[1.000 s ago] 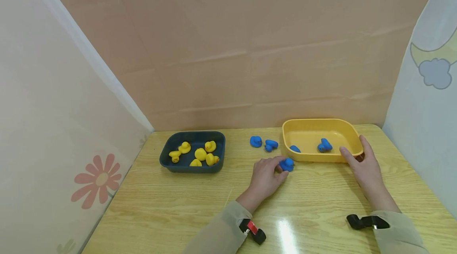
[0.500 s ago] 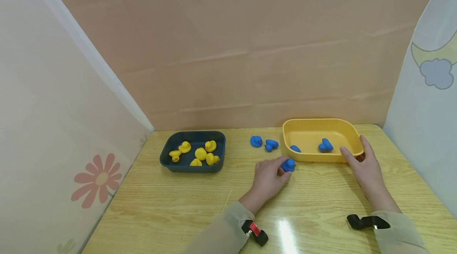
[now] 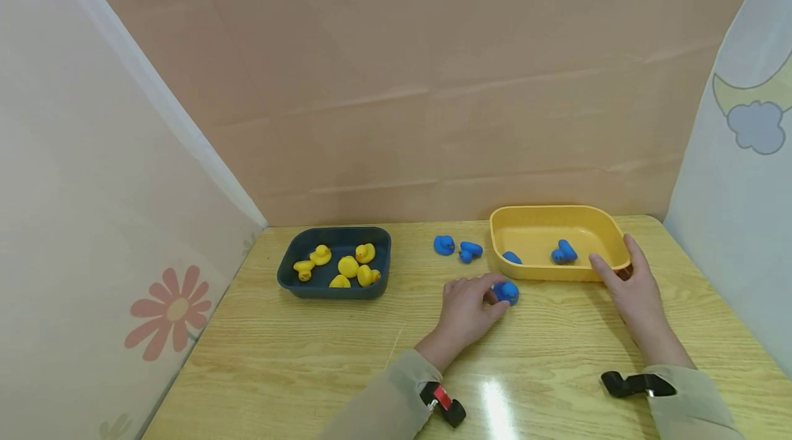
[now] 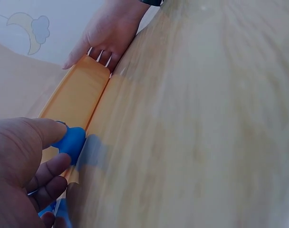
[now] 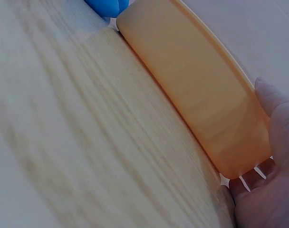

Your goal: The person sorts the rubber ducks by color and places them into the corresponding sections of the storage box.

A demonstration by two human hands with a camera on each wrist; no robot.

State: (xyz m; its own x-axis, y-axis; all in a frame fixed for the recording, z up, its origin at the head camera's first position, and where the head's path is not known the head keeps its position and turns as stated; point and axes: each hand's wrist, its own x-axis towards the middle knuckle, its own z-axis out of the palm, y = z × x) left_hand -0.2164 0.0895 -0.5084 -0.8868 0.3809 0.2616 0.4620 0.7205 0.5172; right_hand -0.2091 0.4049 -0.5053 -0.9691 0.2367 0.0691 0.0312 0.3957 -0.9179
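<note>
A blue rubber duck (image 3: 507,292) is at the wood table just before the yellow bin (image 3: 544,273). My left hand (image 3: 467,309) pinches it from the left between thumb and fingers; the left wrist view shows the duck (image 4: 73,145) low over the tabletop, beside the bin's wall. My right hand (image 3: 634,295) grips the right end of the bin, thumb at the rim and fingers (image 5: 254,178) on the outer wall. Inside the bin lie a blue duck (image 3: 564,252) and another blue duck (image 3: 511,258), mostly hidden by the near wall.
Two blue ducks, a left one (image 3: 443,245) and a right one (image 3: 470,251), lie left of the yellow bin. Farther left, a dark bin (image 3: 334,293) holds several yellow ducks (image 3: 348,267). A fabric backdrop (image 3: 371,117) stands behind the table.
My left hand has shifted slightly right with the blue duck, which has turned so that its head faces more toward the camera. My right hand and the yellow bin have hardly moved.
</note>
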